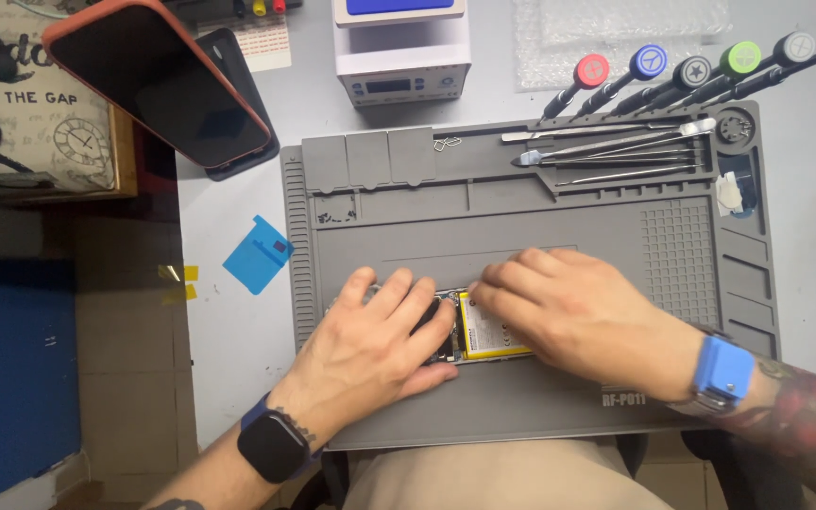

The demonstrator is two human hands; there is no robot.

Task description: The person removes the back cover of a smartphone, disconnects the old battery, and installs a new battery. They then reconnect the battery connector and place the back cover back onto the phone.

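An opened phone with a yellow battery (pixel 488 331) lies on the grey repair mat (pixel 521 217), near its front edge. My left hand (pixel 370 345) rests over the phone's left end, fingers spread on it. My right hand (pixel 573 312) covers the phone's right part, with its fingertips pressed down at the battery's top left corner. Most of the phone is hidden under both hands. I cannot tell whether the right fingers pinch anything small.
Several screwdrivers with coloured caps (pixel 691 71) and metal tweezers (pixel 616 151) lie at the mat's back right. A white box-shaped device (pixel 403 57) stands behind the mat. A phone in an orange case (pixel 158 80) leans at back left. A blue plastic card (pixel 259 253) lies left of the mat.
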